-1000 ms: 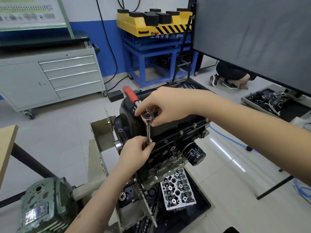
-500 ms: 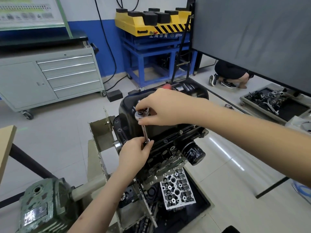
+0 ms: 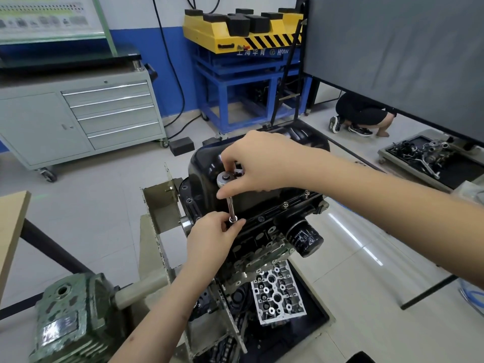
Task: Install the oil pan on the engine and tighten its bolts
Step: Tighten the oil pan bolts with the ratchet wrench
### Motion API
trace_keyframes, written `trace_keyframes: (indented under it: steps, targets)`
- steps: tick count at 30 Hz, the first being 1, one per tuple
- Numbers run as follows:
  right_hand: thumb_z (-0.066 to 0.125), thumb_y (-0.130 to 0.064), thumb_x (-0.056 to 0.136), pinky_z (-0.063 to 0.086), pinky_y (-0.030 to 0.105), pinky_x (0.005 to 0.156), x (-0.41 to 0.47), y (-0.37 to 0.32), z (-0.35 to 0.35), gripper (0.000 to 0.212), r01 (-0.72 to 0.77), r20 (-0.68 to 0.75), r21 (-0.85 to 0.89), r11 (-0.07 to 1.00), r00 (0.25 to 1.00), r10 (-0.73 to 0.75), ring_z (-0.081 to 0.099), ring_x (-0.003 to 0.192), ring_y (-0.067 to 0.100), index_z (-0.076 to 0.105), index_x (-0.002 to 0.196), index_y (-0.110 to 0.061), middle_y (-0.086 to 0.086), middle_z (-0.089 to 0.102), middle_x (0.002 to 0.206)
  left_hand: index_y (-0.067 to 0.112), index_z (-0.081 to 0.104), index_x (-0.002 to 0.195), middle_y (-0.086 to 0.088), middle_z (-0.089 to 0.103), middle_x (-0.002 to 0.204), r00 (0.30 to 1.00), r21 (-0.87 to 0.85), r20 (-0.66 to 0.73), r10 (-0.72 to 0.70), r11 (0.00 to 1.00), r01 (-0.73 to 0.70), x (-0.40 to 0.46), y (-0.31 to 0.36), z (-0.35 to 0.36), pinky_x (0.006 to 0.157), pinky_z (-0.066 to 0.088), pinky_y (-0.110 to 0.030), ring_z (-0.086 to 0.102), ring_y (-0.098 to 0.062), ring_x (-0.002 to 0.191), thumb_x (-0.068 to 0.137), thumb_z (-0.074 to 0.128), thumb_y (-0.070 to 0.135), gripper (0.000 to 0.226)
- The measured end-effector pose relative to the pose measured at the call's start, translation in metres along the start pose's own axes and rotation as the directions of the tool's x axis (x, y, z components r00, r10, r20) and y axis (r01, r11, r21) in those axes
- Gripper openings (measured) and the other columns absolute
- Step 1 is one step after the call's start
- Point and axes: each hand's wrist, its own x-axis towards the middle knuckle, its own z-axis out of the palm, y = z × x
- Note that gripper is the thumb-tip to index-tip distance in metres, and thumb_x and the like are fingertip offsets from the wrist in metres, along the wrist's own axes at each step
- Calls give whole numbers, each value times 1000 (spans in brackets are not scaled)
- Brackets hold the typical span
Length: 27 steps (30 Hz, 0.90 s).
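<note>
Since a second ago the red ratchet handle has swung out of sight behind the right hand (image 3: 264, 163), which is curled round the chrome ratchet head (image 3: 225, 178). The left hand (image 3: 212, 237) pinches the silver socket and extension bar (image 3: 231, 209) at its lower end, down on a flange bolt. The glossy black oil pan (image 3: 207, 166) sits on top of the inverted dark engine block (image 3: 264, 239), beside the black cylindrical oil filter (image 3: 305, 238).

Grey drawer cabinet (image 3: 78, 121), blue-white wall (image 3: 167, 61), tiled floor (image 3: 86, 205)
</note>
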Motion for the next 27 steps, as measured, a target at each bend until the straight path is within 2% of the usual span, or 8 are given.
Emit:
trace_keyframes:
  steps: [4, 9, 12, 15, 17, 20, 23, 27]
  targets:
    - [59, -47, 82, 41, 28, 67, 0, 4, -6, 36, 39, 62, -19, 999, 997, -38, 52, 81, 14, 61, 108, -22, -7, 59, 87, 12, 57, 63, 5, 41, 50, 996, -29, 66, 52, 998, -50, 6, -3, 0, 49, 28, -26, 43, -14, 51, 87, 57, 31, 31]
    - [67, -20, 80, 35, 11, 78, 1, 10, -18, 44, 125, 208, 173, 977, 965, -160, 56, 94, 6, 57, 122, -30, -9, 63, 108, 13, 65, 76, 9, 45, 52, 974, -42, 182, 134, 991, -129, 13, -6, -7, 51, 29, -22, 42, -6, 50, 88, 57, 27, 20]
    - [69, -28, 78, 40, 18, 69, 3, 7, -17, 43, 129, 193, 132, 983, 969, -153, 53, 76, 1, 58, 119, -30, -15, 58, 87, 16, 63, 74, 7, 45, 53, 982, -34, 163, 94, 995, -90, 9, -5, -5, 53, 37, -28, 44, -9, 52, 87, 57, 31, 20]
    - [68, -44, 76, 41, 20, 57, 6, 3, -12, 39, 81, 139, 62, 995, 986, -89, 57, 61, 2, 61, 108, -22, -18, 48, 57, 24, 46, 53, 7, 37, 48, 998, -24, 65, 19, 1000, -17, 3, -4, -1, 49, 27, -24, 39, -8, 49, 83, 61, 36, 36]
    - [62, -53, 77, 42, 25, 50, 6, 0, -6, 42, 36, 89, 1, 999, 995, -36, 60, 51, 9, 61, 97, -17, -12, 49, 47, 22, 48, 53, 7, 37, 47, 999, -28, 39, -11, 1000, 12, 2, -4, -1, 49, 25, -23, 38, -8, 49, 83, 61, 38, 37]
    - [58, -55, 79, 36, 27, 51, 4, -2, 0, 41, 20, 9, -42, 999, 1000, -20, 55, 64, 15, 59, 96, -17, -10, 47, 59, 13, 54, 59, 5, 38, 48, 998, -39, 63, 1, 999, 1, 3, -3, -1, 49, 27, -25, 40, -12, 49, 86, 58, 35, 35]
    - [60, -42, 83, 43, 29, 68, 3, 2, -4, 32, 63, 54, 20, 998, 996, -64, 53, 81, 15, 62, 107, -21, -11, 49, 75, 23, 47, 54, 7, 38, 47, 992, -11, 118, 48, 999, -47, 8, -3, -5, 48, 27, -25, 40, -9, 48, 88, 57, 31, 36]
    - [64, -22, 83, 30, 8, 70, 5, 10, -15, 42, 75, 184, 179, 981, 977, -108, 43, 76, -4, 56, 124, -27, -27, 41, 78, 18, 64, 70, 10, 43, 47, 977, 13, 196, 83, 996, -87, 13, -4, -12, 48, 26, -21, 41, -5, 46, 88, 56, 30, 23]
